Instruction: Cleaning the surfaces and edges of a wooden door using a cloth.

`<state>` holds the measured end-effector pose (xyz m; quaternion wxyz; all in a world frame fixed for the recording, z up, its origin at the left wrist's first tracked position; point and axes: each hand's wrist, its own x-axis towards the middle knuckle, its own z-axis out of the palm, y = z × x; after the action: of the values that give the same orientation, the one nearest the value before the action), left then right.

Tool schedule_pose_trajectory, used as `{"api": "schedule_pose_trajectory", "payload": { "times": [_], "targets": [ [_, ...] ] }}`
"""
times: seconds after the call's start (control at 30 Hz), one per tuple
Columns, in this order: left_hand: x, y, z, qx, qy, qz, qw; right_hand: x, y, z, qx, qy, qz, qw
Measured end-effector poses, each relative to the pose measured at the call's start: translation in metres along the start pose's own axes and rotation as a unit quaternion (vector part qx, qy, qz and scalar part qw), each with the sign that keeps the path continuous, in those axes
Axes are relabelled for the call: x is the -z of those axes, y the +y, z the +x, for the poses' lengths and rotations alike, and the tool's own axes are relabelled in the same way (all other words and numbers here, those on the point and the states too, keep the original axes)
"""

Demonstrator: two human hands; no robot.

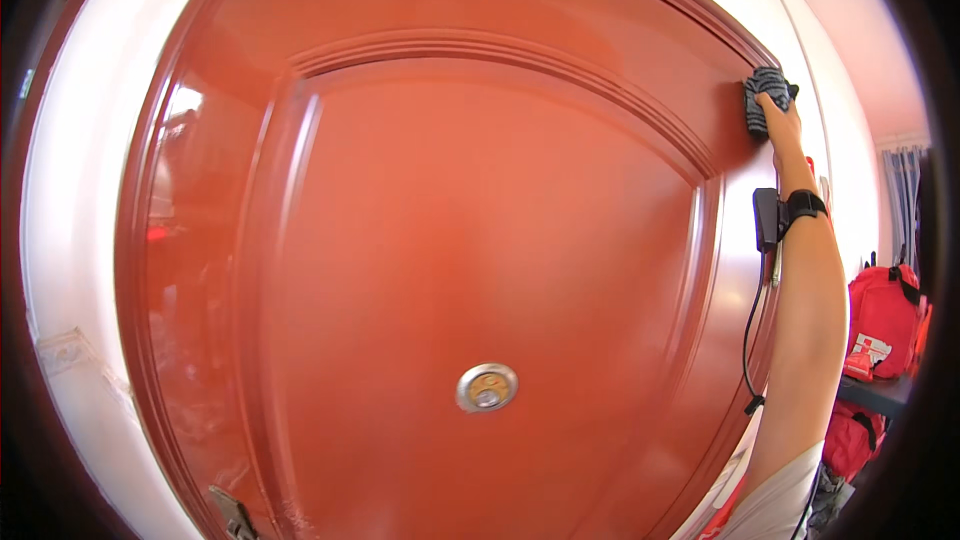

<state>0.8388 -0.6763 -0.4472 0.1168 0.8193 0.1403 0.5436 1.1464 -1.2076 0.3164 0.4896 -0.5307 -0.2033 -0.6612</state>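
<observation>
A reddish-brown panelled door (pixel 480 225) fills most of the head view. High at its upper right corner, my right hand (pixel 781 120) grips a folded grey and black striped cloth (pixel 763 94). The cloth lies against the door by the frame's edge (pixel 765 58). Around my right wrist runs a black strap (pixel 806 204) carrying a small black box (pixel 765 217), with a cable hanging from it. A round metal fitting with a brass-coloured centre (pixel 487 388) sits low in the door's middle panel. My left hand is out of view.
At the bottom left is a metal door handle plate (pixel 234 514). White wall (pixel 71 240) borders the frame on the left. To the right, a red bag (pixel 885 322) rests on a dark shelf (pixel 874 396), another red bag (pixel 851 439) below it. Behind hangs a blue-grey curtain (pixel 902 195).
</observation>
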Motion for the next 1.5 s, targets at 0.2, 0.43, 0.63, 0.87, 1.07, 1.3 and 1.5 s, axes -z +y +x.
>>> {"api": "schedule_pose_trajectory", "payload": {
  "times": [0.2, 0.43, 0.63, 0.87, 1.07, 1.3, 1.5],
  "targets": [
    [-0.017, 0.000, -0.016, -0.005, -0.004, -0.023, 1.000, -0.048, -0.078, -0.037, 0.104, 0.061, -0.096, 0.988],
    [0.000, -0.014, -0.021, -0.020, -0.060, -0.052, 0.997, -0.166, -0.243, -0.181, 0.288, -0.114, -0.007, 0.951],
    [0.018, -0.005, -0.014, -0.043, -0.071, -0.081, 0.993, -0.160, -0.248, -0.202, 0.324, -0.223, 0.005, 0.919],
    [-0.003, -0.029, -0.036, -0.059, -0.068, -0.038, 0.995, -0.049, -0.102, -0.109, 0.173, -0.067, -0.078, 0.980],
    [-0.024, -0.032, -0.038, -0.061, -0.057, -0.030, 0.996, 0.071, 0.048, -0.041, 0.007, 0.043, -0.139, 0.989],
    [-0.023, -0.020, -0.027, -0.048, -0.047, -0.026, 0.997, 0.043, 0.018, -0.018, -0.026, 0.018, 0.020, 0.999],
    [-0.013, -0.003, -0.016, -0.020, -0.015, -0.031, 0.999, -0.030, -0.088, -0.127, 0.222, -0.079, -0.048, 0.971]
  ]
}}
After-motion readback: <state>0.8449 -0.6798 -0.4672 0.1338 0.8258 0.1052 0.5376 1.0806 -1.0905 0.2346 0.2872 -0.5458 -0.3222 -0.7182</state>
